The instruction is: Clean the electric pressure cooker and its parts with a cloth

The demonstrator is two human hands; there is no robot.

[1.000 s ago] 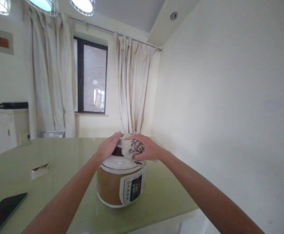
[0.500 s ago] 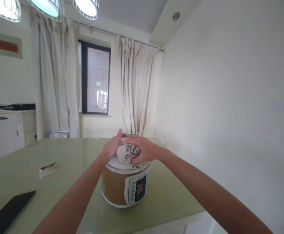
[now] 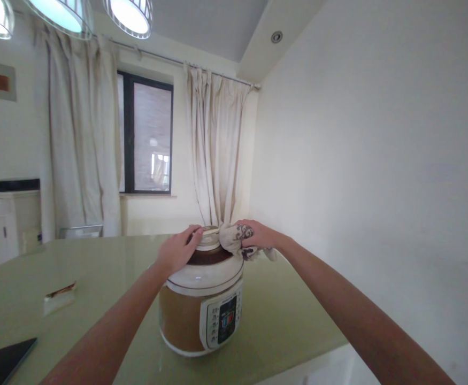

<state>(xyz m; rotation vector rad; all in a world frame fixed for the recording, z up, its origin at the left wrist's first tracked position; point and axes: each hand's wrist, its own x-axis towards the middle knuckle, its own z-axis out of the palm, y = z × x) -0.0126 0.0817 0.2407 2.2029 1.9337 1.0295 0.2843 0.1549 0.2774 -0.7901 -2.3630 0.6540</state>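
Note:
An electric pressure cooker (image 3: 181, 316), brown with a white lid and a control panel facing front right, stands upright on the table. My left hand (image 3: 177, 250) lies on the left of the lid, its fingers curled against the raised lid handle (image 3: 208, 239). Bunched in my right hand (image 3: 260, 235) is a pale cloth (image 3: 230, 238) with a dark scroll pattern. It presses against the right side of the lid by the handle, and a loose end hangs past the rim. A dark brown ring shows around the handle's base.
The glossy green table (image 3: 109, 278) has its front edge at the lower right. A dark flat slab (image 3: 7, 361) lies at the lower left, and a small packet (image 3: 60, 297) behind it. A white wall (image 3: 358, 160) rises close on the right.
My right hand and the cloth have moved right, from the top of the lid to its right side, uncovering the handle. My left hand has turned palm down. The view has shifted slightly right.

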